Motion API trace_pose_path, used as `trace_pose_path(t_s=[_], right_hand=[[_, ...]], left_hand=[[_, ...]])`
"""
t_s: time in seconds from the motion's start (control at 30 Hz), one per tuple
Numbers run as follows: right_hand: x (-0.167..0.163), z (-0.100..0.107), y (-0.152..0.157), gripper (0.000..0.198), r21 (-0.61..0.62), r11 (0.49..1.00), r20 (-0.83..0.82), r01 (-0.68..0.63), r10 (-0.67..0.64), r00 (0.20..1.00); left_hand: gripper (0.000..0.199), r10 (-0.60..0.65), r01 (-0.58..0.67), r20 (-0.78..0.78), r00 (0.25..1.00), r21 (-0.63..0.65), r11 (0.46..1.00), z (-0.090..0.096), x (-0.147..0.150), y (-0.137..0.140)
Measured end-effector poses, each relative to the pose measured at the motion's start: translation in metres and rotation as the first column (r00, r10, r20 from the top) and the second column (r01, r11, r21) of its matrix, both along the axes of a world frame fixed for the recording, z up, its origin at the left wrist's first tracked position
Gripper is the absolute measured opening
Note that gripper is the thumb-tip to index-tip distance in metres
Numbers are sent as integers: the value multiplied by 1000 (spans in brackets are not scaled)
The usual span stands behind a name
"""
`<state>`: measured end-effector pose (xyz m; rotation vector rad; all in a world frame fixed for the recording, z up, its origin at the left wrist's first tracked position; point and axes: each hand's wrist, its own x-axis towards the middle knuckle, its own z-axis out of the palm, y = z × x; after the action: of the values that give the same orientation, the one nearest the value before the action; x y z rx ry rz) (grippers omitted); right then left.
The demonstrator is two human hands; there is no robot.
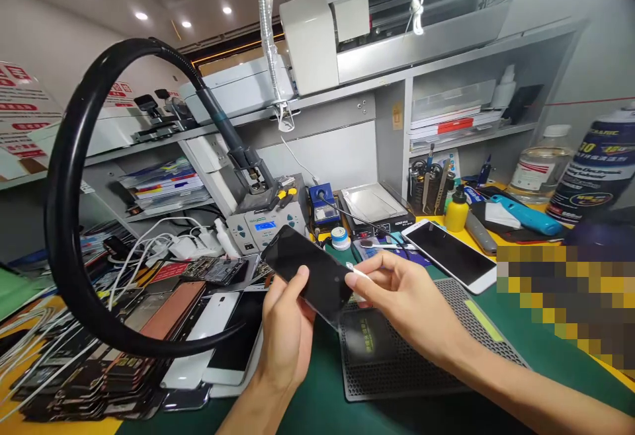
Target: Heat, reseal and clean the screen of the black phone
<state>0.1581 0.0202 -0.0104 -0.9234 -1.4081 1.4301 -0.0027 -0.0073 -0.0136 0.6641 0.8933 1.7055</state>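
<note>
A black smartphone (312, 270) is tilted in front of me, its dark glossy face turned up. My left hand (288, 319) grips it from the left, thumb on the screen and fingers beneath. At the phone's right end, my right hand (397, 289) pinches a small white piece (358, 272) between thumb and forefinger; its kind is too small to tell. Below the right hand lies a dark perforated mat (417, 372) on the green work surface (520, 309). Past the right wrist rests a white-framed phone (454, 253), screen up.
Stacked phones and phone parts (133, 342) crowd the left side, under a thick black flexible arm (64, 223). Behind stand a grey station with a blue display (270, 223) and a flat metal plate device (372, 203). A yellow bottle (456, 211) and a spray can (592, 164) are at right.
</note>
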Motion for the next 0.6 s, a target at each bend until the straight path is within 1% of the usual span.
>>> trace_pose_path(t_s=[0.1,0.2,0.3,0.4,0.47,0.6], right_hand=[[-2,-4,-7,33,69,994,37,-85,82,996],[-5,-8,-12,32,78,986,69,-150,145,987],[-7,-7,-13,32,12,984,88,-177,175,981],[-7,-5,-10,33,-41,983,111,-182,185,976],[-7,-4,-7,32,-69,979,111,-193,200,973],[-5,-5,-4,31,-125,969,57,-212,220,974]], left_hand=[[18,72,-72,24,997,-19,997,1,-4,0],[21,140,-138,30,990,-72,988,0,-6,1],[23,192,-190,20,981,-98,977,0,-7,2],[26,210,-210,1,978,-73,975,1,-7,2],[32,208,-208,-9,978,-44,977,3,-8,2],[42,172,-172,-22,985,7,985,3,-8,2]])
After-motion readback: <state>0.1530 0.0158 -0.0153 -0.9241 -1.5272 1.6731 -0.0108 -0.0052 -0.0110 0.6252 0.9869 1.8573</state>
